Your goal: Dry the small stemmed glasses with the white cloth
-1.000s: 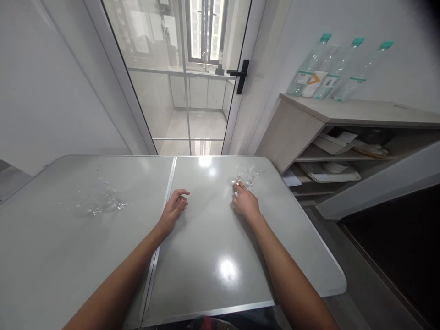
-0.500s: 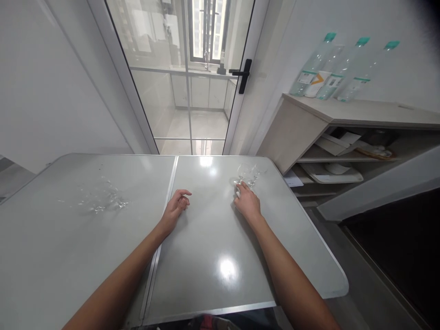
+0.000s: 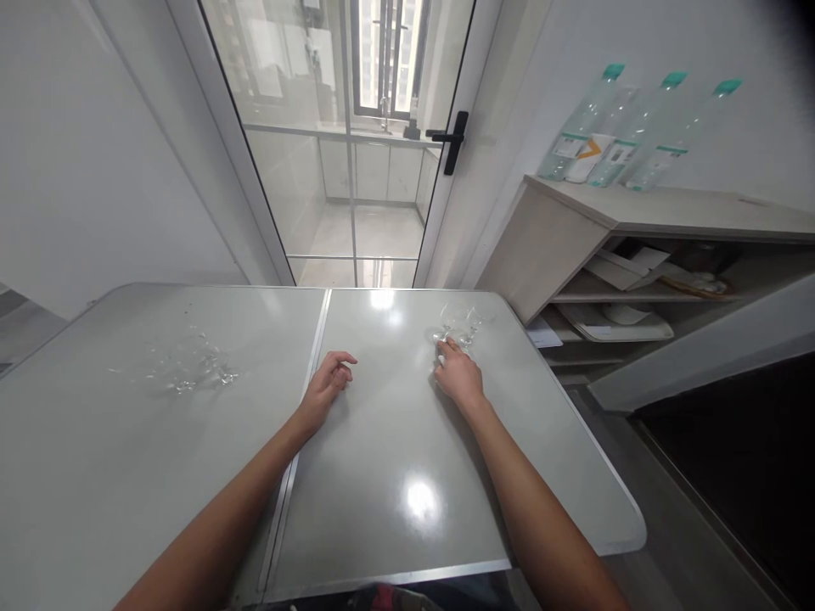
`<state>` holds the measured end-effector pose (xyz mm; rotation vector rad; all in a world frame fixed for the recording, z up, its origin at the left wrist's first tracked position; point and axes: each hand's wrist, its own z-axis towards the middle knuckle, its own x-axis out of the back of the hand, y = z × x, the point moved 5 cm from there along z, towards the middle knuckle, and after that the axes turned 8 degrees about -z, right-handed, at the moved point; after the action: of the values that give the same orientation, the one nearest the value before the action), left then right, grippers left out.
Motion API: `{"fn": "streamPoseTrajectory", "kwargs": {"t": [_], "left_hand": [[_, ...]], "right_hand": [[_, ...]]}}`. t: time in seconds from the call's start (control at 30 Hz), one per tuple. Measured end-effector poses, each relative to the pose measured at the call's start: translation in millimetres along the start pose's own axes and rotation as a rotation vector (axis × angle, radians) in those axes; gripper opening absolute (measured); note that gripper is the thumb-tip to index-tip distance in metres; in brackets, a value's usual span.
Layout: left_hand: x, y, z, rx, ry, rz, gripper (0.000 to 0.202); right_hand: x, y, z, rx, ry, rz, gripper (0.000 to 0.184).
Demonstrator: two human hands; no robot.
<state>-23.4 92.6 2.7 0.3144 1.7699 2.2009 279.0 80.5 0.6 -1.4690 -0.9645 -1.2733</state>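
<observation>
My right hand (image 3: 459, 373) reaches to the far right part of the table, its fingers closed at a small clear, glass-like item (image 3: 439, 336). Right beside it stand other clear glass-like pieces (image 3: 471, 327) with thin round outlines; they are so see-through that their exact kind is hard to make out. My left hand (image 3: 328, 382) rests near the table's metal seam, fingers loosely bent and apart, with nothing in it. On the left half lies a larger cluster of similar clear pieces (image 3: 200, 369), well away from both hands.
The pale glossy table (image 3: 369, 458) has a metal seam (image 3: 322, 327) and a metal rim. A shelf unit (image 3: 566, 221) at right carries several clear bottles (image 3: 666, 127) with green caps, with trays and papers inside. Beyond the table is a glass door with a black handle (image 3: 454, 142).
Both hands stay almost where they were. The view has shifted very slightly, and the clear pieces keep their places.
</observation>
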Motion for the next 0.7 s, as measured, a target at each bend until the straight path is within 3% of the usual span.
{"fn": "streamPoseTrajectory", "kwargs": {"t": [0.53,0.7], "left_hand": [[0.1,-1.9,-0.4,0.019,-0.007,-0.026,0.038],[0.0,1.3,-1.0,0.020,-0.009,-0.037,0.035]], "right_hand": [[0.0,0.4,1.3,0.006,0.026,0.014,0.066],[20.2,-2.4,-11.8,-0.075,0.142,0.047,0.039]]}}
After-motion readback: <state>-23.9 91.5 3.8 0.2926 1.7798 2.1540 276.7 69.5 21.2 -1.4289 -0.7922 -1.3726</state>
